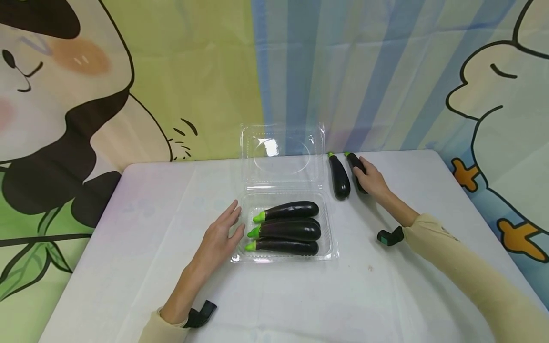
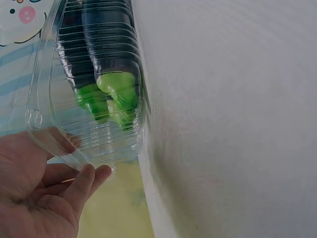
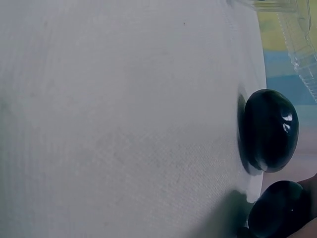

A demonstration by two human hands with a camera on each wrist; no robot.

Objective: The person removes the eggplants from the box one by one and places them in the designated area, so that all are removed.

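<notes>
Several dark eggplants (image 1: 291, 229) with green stem ends lie side by side in a clear plastic clamshell container (image 1: 328, 252), its lid (image 1: 283, 171) raised open behind. My left hand (image 1: 218, 238) rests at the container's left edge, fingers fairly straight; in the left wrist view, its fingertips (image 2: 86, 173) meet the clear rim. Farther back on the right, my right hand (image 1: 372, 180) grips another eggplant (image 1: 356, 166), partly covered by the fingers. Just left of it lies a loose eggplant (image 1: 340, 177), which shows end-on as a glossy eggplant (image 3: 271, 131) in the right wrist view.
A white cloth covers the table (image 1: 386, 295). Behind it hangs a printed curtain (image 1: 193, 71) with cartoon animals. Black wrist devices sit near both sleeves, one at the left wrist (image 1: 200, 314) and one at the right (image 1: 390, 237).
</notes>
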